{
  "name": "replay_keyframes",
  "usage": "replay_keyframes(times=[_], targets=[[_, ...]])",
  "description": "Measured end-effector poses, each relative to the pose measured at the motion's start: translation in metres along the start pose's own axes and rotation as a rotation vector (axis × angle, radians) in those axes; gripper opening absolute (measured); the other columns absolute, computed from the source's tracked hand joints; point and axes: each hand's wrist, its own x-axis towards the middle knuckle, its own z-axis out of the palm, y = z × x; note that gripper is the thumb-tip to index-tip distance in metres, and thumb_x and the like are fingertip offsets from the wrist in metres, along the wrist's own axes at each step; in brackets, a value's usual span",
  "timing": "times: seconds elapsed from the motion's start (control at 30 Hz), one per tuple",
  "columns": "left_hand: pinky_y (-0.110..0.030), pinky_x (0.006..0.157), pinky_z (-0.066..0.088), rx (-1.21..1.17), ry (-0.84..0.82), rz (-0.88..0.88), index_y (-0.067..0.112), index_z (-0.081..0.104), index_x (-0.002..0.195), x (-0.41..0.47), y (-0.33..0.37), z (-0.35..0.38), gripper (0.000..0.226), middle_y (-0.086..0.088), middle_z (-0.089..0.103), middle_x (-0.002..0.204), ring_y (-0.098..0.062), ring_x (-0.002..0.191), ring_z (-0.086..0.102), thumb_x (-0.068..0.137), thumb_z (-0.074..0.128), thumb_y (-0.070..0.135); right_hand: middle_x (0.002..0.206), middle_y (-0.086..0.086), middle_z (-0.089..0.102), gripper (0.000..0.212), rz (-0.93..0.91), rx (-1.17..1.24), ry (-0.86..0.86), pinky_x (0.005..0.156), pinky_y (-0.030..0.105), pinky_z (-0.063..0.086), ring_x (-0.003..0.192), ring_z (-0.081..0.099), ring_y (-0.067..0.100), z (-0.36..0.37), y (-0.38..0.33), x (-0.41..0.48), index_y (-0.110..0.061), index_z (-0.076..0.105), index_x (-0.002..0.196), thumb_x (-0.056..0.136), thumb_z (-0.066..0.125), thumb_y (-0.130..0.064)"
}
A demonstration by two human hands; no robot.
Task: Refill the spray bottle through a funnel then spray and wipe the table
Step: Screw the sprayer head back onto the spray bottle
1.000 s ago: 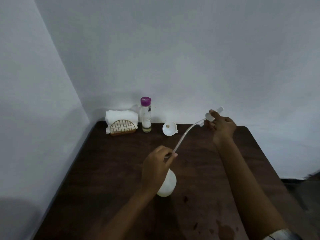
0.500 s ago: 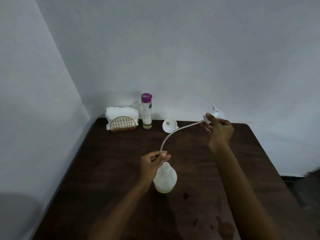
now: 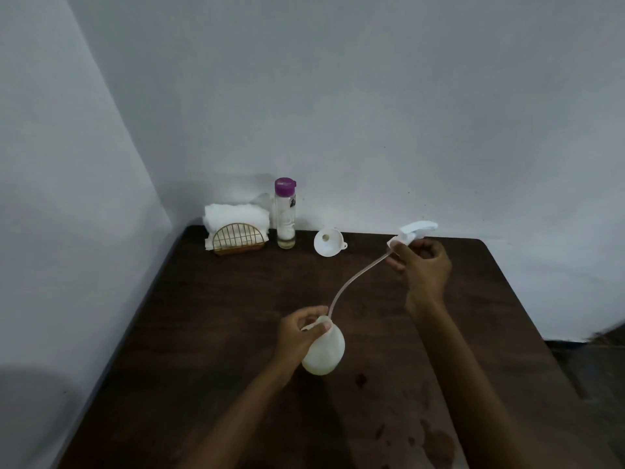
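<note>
A white spray bottle body [image 3: 325,350] stands on the dark wooden table [image 3: 209,316], with my left hand [image 3: 297,336] gripping its neck. My right hand [image 3: 424,269] holds the white trigger spray head [image 3: 414,231] up and to the right. Its thin dip tube [image 3: 351,282] curves down from the head to the bottle's mouth. A white funnel [image 3: 327,242] lies on its side near the back wall. A clear refill bottle [image 3: 285,214] with a purple cap stands to the funnel's left.
A gold wire holder [image 3: 238,239] with white napkins [image 3: 235,216] sits at the back left corner. Dark wet stains [image 3: 429,441] mark the table's near right part. Walls close the back and left sides.
My right hand has drawn the spray head down and to the right, bending the tube. The bottle now stands more upright in my left hand.
</note>
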Motion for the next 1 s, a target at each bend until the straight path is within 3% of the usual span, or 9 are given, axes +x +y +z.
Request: replay_keyframes(times=[0.13,0.33,0.57,0.77,0.83,1.0], targets=[[-0.032,0.092,0.051,0.005,0.001,-0.020,0.015,0.066,0.105,0.004,-0.001,-0.004,0.029,-0.002,0.068,0.108,-0.013,0.102,0.063,0.077,0.071,0.008,0.096,0.019,0.064,0.029,0.019,-0.074,-0.053,0.056,0.020,0.056,0.083,0.066,0.023,-0.001,0.009,-0.011,0.000,0.055,0.095,0.073,0.073,0.004],[-0.035,0.092,0.051,0.000,0.016,-0.027,0.020,0.066,0.102,0.005,-0.005,-0.005,0.028,-0.001,0.069,0.107,-0.013,0.102,0.063,0.076,0.073,0.012,0.102,0.014,0.065,0.034,0.077,-0.165,-0.189,0.062,0.025,0.059,0.090,0.067,0.023,-0.004,0.025,-0.024,-0.001,0.057,0.102,0.072,0.074,0.000],[-0.016,0.078,0.048,0.052,-0.036,-0.001,0.017,0.063,0.109,0.001,-0.003,-0.007,0.036,0.007,0.063,0.105,-0.002,0.096,0.058,0.075,0.073,0.010,0.098,0.005,0.067,0.026,0.067,-0.252,-0.348,0.060,0.021,0.056,0.085,0.067,0.016,-0.006,0.035,-0.031,-0.015,0.058,0.092,0.075,0.072,-0.001],[-0.026,0.087,0.049,0.140,-0.046,0.012,0.017,0.062,0.112,0.003,-0.007,-0.008,0.042,0.003,0.063,0.112,-0.011,0.105,0.057,0.073,0.074,0.009,0.098,0.002,0.067,0.027,-0.022,-0.389,-0.456,0.076,0.031,0.055,0.091,0.066,0.016,-0.006,0.041,-0.032,-0.018,0.058,0.092,0.073,0.075,-0.007],[-0.031,0.089,0.050,0.157,-0.042,0.011,0.018,0.062,0.111,0.003,-0.007,-0.007,0.040,0.004,0.063,0.110,-0.012,0.106,0.058,0.074,0.074,0.010,0.100,0.002,0.067,0.028,-0.064,-0.448,-0.517,0.080,0.028,0.054,0.094,0.065,0.014,-0.005,0.045,-0.033,-0.014,0.059,0.095,0.073,0.075,-0.007],[-0.035,0.089,0.051,0.162,0.021,0.032,0.024,0.063,0.100,0.003,-0.010,-0.006,0.034,0.006,0.066,0.101,-0.013,0.102,0.061,0.071,0.077,0.013,0.093,0.007,0.068,0.024,-0.109,-0.524,-0.651,0.074,0.022,0.054,0.087,0.065,0.014,-0.005,0.060,-0.045,-0.003,0.061,0.093,0.073,0.074,-0.003]])
